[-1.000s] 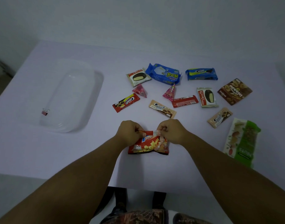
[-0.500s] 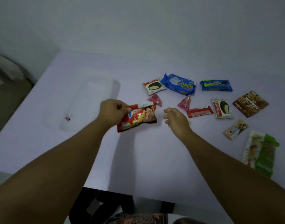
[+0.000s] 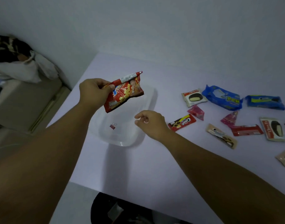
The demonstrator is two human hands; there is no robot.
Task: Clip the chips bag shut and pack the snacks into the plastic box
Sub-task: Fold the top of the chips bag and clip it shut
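A pale lilac table (image 3: pixel 138 167) stands against a plain grey wall, with a bed (image 3: pixel 17 94) and heaped bedding to my left beyond its edge. On the table lies the clear plastic box (image 3: pixel 122 143), and inside it, on its floor, sits a small pink binder clip (image 3: pixel 112 126). My left hand (image 3: pixel 93 92) grips the red chips bag (image 3: pixel 124 92) by its upper left corner, thumb on the front and fingers curled behind, and holds it up in the air over the far part of the box; the bag hangs tilted, its folded top edge slanting up to the right, with no clip on it. My right hand (image 3: pixel 150 122) hovers over the right rim of the box, its grip loose: fingers gently curled, holding nothing, apart from both the bag and the clip. To the right of the box the other snacks lie spread flat on the table: a red cookie packet (image 3: pixel 182 122) nearest the box, a white choco pie packet (image 3: pixel 193 97) beyond it, a pink candy (image 3: pixel 196 111) between those two, a blue wafer pack (image 3: pixel 222 97), a blue cookie pack (image 3: pixel 265 102), a second pink candy (image 3: pixel 229 118), a red bar (image 3: pixel 246 130), a beige cookie packet (image 3: pixel 221 138) and a second choco pie packet (image 3: pixel 273 129) near the right edge.
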